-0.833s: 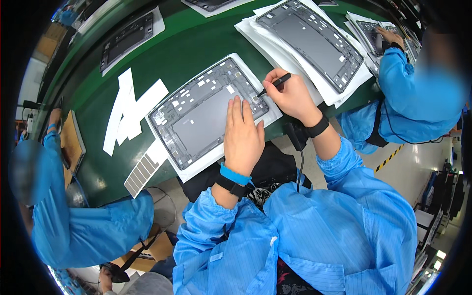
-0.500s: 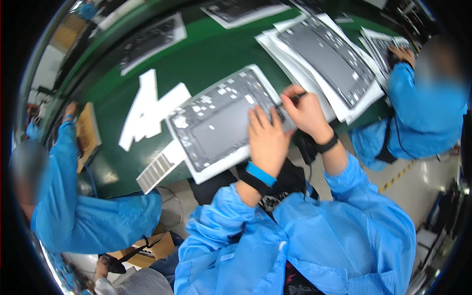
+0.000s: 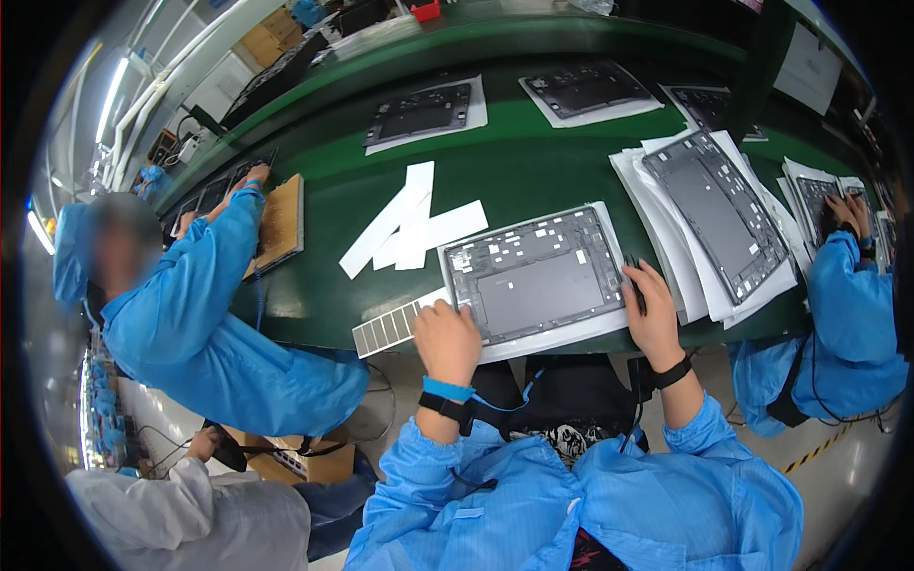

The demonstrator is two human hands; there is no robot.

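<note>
A dark grey tablet-like housing (image 3: 543,285), dotted with small white pieces, lies on white sheets at the table's near edge. My left hand (image 3: 447,341) is at its lower left corner, fingers curled; what they hold, if anything, is hidden. Beside that hand is a white strip (image 3: 386,329) with grey rectangular pieces. My right hand (image 3: 653,309) is at the housing's right edge, closed around a slim black tool (image 3: 638,297), whose exact kind I cannot make out.
White paper strips (image 3: 414,224) overlap left of the housing. Another housing (image 3: 719,214) tops a stack of sheets at right. More housings (image 3: 419,114) lie along the back of the green table (image 3: 328,205). Co-workers sit on both sides; a brown board (image 3: 283,224) stands near the left one.
My left hand has moved from the housing's right side to its lower left corner. My right hand has lowered along the right edge, still with the black tool. The view has shifted.
</note>
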